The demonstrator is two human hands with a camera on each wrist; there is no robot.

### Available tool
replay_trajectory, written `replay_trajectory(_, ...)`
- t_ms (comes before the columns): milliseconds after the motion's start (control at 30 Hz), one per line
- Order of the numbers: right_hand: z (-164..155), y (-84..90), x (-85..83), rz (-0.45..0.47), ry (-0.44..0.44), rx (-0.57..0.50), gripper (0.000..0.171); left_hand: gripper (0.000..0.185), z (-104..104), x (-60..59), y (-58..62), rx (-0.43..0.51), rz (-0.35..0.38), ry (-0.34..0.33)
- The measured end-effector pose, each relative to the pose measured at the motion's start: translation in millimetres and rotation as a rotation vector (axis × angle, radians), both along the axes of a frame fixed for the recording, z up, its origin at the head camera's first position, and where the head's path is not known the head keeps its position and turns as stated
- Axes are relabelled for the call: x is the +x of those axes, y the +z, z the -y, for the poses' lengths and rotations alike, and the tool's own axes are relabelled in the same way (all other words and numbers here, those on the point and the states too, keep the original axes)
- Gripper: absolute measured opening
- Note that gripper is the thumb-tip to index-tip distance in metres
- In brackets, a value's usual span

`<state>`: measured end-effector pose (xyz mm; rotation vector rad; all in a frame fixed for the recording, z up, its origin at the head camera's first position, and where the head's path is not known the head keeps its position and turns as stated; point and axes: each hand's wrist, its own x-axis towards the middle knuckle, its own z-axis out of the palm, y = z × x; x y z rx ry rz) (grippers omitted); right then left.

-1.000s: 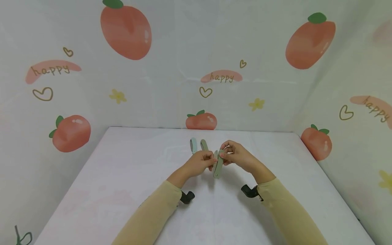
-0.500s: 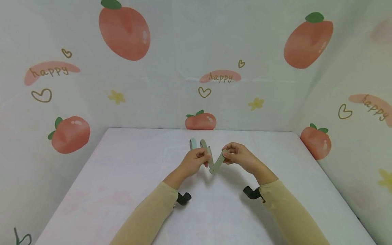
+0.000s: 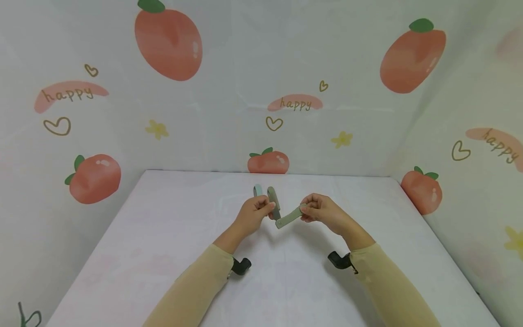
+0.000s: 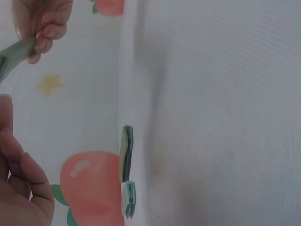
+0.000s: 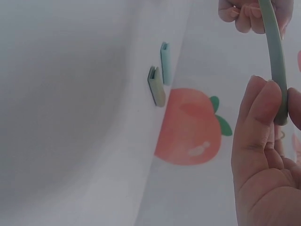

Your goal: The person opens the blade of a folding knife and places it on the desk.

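In the head view my left hand (image 3: 254, 214) pinches the narrow greyish part of a green folding knife. My right hand (image 3: 324, 212) pinches the far end of its green handle (image 3: 289, 218). The two parts stand spread at a wide angle, joined by a rivet at the near end, above the table. In the right wrist view the handle (image 5: 276, 61) lies between my right thumb and fingers. My left fingers (image 4: 32, 172) show at the edge of the left wrist view, where the part they pinch is out of frame.
Two similar folded pieces lie beyond my left hand on the white table (image 3: 196, 218): a light blue one (image 3: 257, 189) and an olive one (image 3: 273, 196). A printed white cloth wall (image 3: 229, 136) rises behind the table.
The knife's two parts have swung from nearly side by side to a wide angle. My left hand has moved left and my right hand slightly right.
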<state>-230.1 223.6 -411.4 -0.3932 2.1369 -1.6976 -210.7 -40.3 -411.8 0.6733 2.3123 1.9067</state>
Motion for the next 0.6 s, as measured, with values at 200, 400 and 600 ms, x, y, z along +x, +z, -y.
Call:
replay_trajectory(200, -1.7, -0.8, 1.9, 0.033, -0.012, 0.006, 0.022, 0.027, 2.4, -16.3, -26.1, 0.024, 0.006, 0.047)
replay_trajectory(400, -4.3, -2.9, 3.8, 0.055, 0.002, 0.006, 0.022, 0.025, 5.4, -18.1, -32.8, 0.104, -0.002, 0.118)
replay_trajectory(600, -5.3, -2.9, 5.2, 0.054, 0.008, 0.001, 0.022, 0.024, 9.7, -17.4, -33.7, 0.115, -0.007, 0.119)
